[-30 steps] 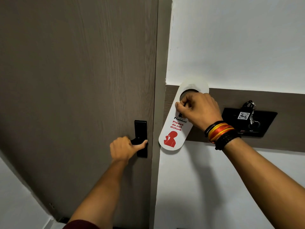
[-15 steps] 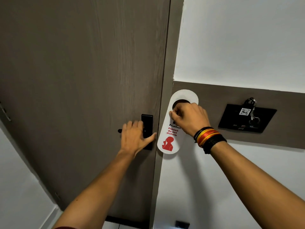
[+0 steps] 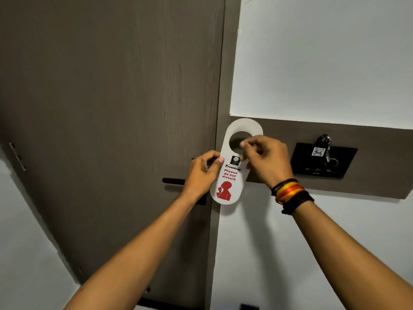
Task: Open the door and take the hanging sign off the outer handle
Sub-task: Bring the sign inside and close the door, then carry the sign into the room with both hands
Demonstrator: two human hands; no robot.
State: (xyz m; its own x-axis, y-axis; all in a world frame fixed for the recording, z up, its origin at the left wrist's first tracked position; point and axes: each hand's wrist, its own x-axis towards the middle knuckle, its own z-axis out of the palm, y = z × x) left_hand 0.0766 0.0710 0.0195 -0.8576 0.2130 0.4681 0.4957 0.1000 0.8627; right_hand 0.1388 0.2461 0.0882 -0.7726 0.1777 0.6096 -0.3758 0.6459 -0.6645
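The white "Please do not disturb" sign [image 3: 231,175] with red print hangs in front of the door frame, held by both hands. My right hand [image 3: 266,159] pinches it beside its round hole. My left hand [image 3: 202,173] grips its left edge with the thumb on the front. The brown door [image 3: 111,108] stands closed on the left. Its black inner handle [image 3: 173,181] juts out left of my left hand, partly hidden by it.
A black key-card holder [image 3: 321,163] with a key ring sits on the brown wall band [image 3: 380,164] at right. White wall fills the space above and below the band. A door hinge [image 3: 17,156] shows at far left.
My left hand has let go of the door handle and moved right onto the sign's left edge. My right hand kept hold of the sign.
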